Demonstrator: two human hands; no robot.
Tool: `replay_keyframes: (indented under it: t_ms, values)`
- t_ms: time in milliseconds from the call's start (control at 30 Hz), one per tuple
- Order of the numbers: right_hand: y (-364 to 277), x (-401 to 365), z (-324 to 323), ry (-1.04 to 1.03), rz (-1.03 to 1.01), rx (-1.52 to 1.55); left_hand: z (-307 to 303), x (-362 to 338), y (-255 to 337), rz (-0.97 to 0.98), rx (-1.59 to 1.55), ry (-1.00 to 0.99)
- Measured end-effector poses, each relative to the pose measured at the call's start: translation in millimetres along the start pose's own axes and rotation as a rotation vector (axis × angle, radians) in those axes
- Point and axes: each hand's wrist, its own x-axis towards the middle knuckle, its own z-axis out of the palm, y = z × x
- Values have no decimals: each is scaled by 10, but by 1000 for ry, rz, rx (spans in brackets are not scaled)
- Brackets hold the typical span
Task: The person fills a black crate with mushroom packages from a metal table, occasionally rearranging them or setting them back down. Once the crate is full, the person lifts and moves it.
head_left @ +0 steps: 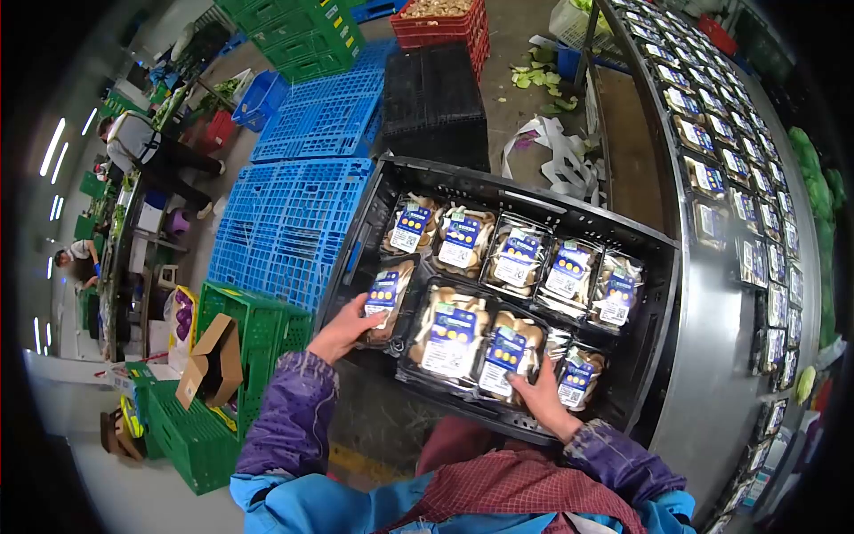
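A black crate [654, 369] holds two rows of clear mushroom packs with blue and white labels. My left hand [345, 327] is closed on a mushroom pack [389, 298] at the crate's left end; that pack is tilted. My right hand [544, 400] lies over the front row, its fingers apart, thumb and fingers touching a mushroom pack [507, 356]. Right of this hand is another pack [578, 378]. A larger-looking pack [449, 338] sits between my two hands. Five packs form the back row, among them one [518, 254] in the middle.
On the right, a metal table [703, 356] bears many labelled packs. Blue pallets [289, 209], a black box [436, 98], green crates [187, 436] and a red crate [445, 31] stand around. Two people work at the far left, one bending [142, 142].
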Motion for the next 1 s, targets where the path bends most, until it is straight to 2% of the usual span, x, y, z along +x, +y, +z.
replay_keyframes:
  t_ms: [67,167,233,267,300,367,433,500,567,600,633,700,733,767,833,867,900,967,1000]
  values:
    - [140,137,143,-34,-20,-99,-198,138,-55,-8,180,86]
    - [408,308,188,-156,-72,-176,-406,357,-331,65,727,203]
    - [528,345,156,-166,-48,-234,-422,455,-443,14,1019,182]
    - [483,341,142,-152,-54,-306,-355,438,-374,-37,1169,182]
    - [431,326,132,-137,-58,-377,-262,361,-273,-38,1173,174]
    - [357,283,116,-88,-55,-404,-74,197,-63,-23,1482,256]
    - [361,259,52,-180,118,-358,145,58,-25,218,1516,435]
    - [413,272,74,-182,201,-404,479,-114,187,400,1614,153]
    - [478,287,113,-93,-146,-542,687,-78,-47,600,1595,-185]
    - [435,298,110,-113,-126,-535,794,-50,-171,624,1673,-280]
    - [549,331,106,-107,-184,-530,864,25,-278,654,1691,-290]
    - [594,364,108,-138,-44,-503,940,102,-181,626,1699,-310]
    - [529,302,100,-86,-61,-452,1024,65,-104,669,1690,-312]
    - [462,267,81,-99,46,-476,1018,69,-162,642,1637,-326]
    - [81,79,-110,-95,26,-528,1242,-101,-22,532,1787,-312]
    - [114,28,-157,6,-100,-450,1092,24,-123,682,1976,-392]
    - [137,-33,-224,77,-240,-380,867,238,-327,626,1925,-437]
    - [-130,-407,-662,95,-349,-122,1253,148,10,561,1878,-454]
    - [-282,-674,-956,192,-341,-101,1429,134,163,632,1686,-508]
